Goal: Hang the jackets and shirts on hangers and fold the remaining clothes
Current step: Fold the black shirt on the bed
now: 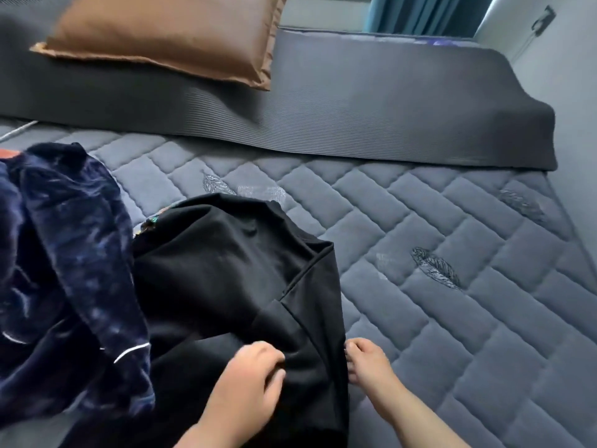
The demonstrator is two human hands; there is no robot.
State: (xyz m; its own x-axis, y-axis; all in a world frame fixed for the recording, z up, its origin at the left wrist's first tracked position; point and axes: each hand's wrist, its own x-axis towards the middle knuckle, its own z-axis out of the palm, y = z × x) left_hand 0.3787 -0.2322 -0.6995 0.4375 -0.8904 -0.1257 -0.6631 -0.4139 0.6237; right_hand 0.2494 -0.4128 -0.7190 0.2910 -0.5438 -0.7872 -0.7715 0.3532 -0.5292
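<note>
Bedroom setting: a quilted grey-blue mattress (pixel 420 318) served as the work surface.

Item 1. Left hand (pixel 248 379): the fingers (pixel 271 354) were curled down onto the black garment (pixel 226 263), gathering a fold of it against the thumb. This was probably to lift or turn the near end for sorting.

Item 2. Right hand (pixel 371 367): the fingertips met the garment's right edge. Whether they pinched the hem or only steadied it could not be told. With one hand on each side of the cloth, the aim was likely to spread it flat.

Item 3. Black garment: it lay rumpled on the mattress directly ahead, with one flap folded over itself. Its type, shirt or otherwise, was unclear.

Item 4. Navy velvet garment (pixel 64 237) with pale piping: it was heaped just left of the black one and touching it, presumably waiting its turn.

Item 5. Sliver of patterned cloth (pixel 150 223), showing between the two garments. It may have been a third piece.

Item 6. Ribbed grey mat (pixel 355 118) across the head of the bed, with a brown pillow (pixel 168 37) on it, well apart from the clothes.

Count:
- Hands: two.
- Garments plainly seen: two.
- Possible third garment: one.
- Pillows: one.
- Hangers in view: none.
</note>
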